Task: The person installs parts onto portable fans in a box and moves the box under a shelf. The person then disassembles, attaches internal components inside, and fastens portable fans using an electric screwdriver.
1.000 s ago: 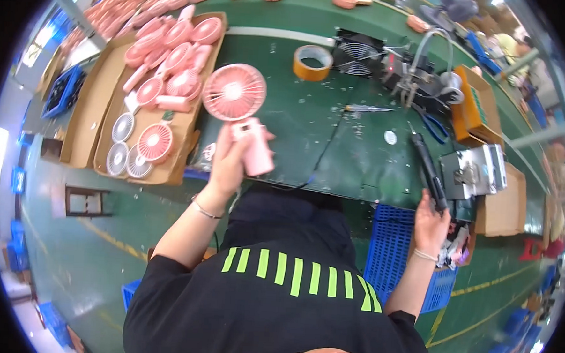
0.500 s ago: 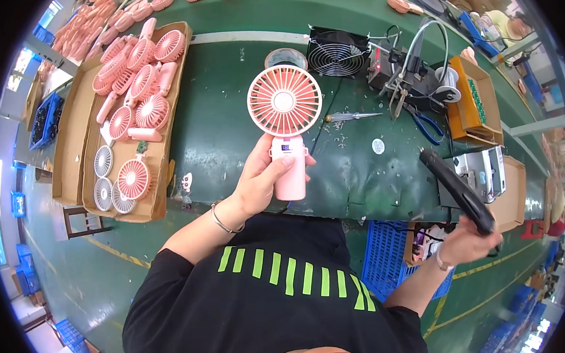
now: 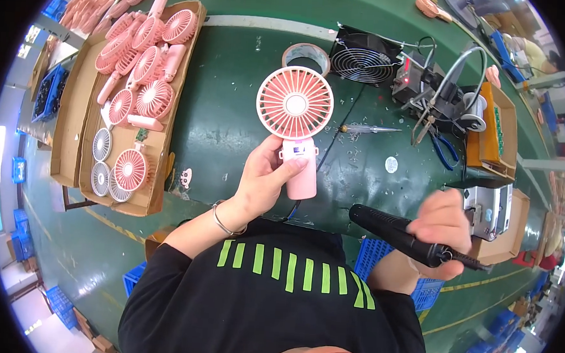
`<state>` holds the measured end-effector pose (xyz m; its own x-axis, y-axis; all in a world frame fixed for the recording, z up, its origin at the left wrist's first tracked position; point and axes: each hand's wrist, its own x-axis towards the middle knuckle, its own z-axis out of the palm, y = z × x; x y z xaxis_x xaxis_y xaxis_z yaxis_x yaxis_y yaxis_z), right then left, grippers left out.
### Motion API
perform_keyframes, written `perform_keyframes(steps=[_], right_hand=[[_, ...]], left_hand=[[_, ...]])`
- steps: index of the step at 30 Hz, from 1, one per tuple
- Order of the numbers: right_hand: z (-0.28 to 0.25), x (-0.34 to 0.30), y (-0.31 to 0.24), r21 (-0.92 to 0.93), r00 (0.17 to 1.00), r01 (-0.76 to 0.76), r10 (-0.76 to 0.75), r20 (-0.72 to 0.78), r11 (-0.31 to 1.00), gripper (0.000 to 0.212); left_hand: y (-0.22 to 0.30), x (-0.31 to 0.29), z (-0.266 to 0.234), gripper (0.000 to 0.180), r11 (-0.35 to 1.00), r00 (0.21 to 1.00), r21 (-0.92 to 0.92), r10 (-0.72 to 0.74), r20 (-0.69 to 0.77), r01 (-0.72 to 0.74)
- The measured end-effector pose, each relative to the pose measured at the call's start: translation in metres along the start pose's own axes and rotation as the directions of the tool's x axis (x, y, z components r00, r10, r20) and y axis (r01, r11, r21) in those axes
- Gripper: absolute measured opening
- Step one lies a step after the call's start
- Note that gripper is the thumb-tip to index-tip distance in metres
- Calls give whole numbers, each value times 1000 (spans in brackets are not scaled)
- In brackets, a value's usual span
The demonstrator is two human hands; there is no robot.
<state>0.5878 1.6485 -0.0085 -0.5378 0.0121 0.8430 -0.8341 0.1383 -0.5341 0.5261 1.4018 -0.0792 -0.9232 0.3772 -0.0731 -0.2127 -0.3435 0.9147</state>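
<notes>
Fan (image 3: 295, 116) of pink plastic is upright over the green table (image 3: 228, 110), near its front edge, with its round grille turned up to my camera. I have the left hand (image 3: 263, 179) reaching to it from the lower left, wrist bent a little, the thumb lying across the front of the handle. Compared with one second ago, I see the fan farther from the carton (image 3: 74, 121) and more straight; since half a second ago its pose is almost the same. The right hand (image 3: 442, 229) differs more: it is now higher and more inward, and the black tool (image 3: 388, 228), which was sloping up toward the table, lies nearly level in front of me, its thick end pointing left. The left grip is closed around the handle of the fan. The right fingers are curled over the black tool and grasp it, though motion blur hides their exact placing. Just behind the grille is a tape roll (image 3: 302, 50); to its right are a screwdriver (image 3: 361, 129) and a black cooling fan (image 3: 365, 62). Farther right I find blue-handled pliers (image 3: 437, 148). The carton, at the left, contains more pink fans.
</notes>
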Motion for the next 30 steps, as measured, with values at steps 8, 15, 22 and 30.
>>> perform_keyframes(steps=[8, 15, 22, 30], right_hand=[[45, -17, -6, 432, 669, -730, 682, 297, 529, 43], [35, -43, 11, 429, 692, -713, 654, 304, 555, 39], [25, -48, 25, 506, 740, -655, 611, 280, 562, 83], [26, -31, 19, 516, 741, -493, 649, -172, 700, 91]], left_hand=[[9, -1, -2, 51, 985, 996, -146, -91, 20, 93], [13, -7, -4, 57, 872, 960, -405, -221, 174, 275], [-3, -10, -4, 47, 889, 987, -434, -98, 129, 145], [-14, -12, 6, 24, 842, 925, -401, -270, 266, 361]])
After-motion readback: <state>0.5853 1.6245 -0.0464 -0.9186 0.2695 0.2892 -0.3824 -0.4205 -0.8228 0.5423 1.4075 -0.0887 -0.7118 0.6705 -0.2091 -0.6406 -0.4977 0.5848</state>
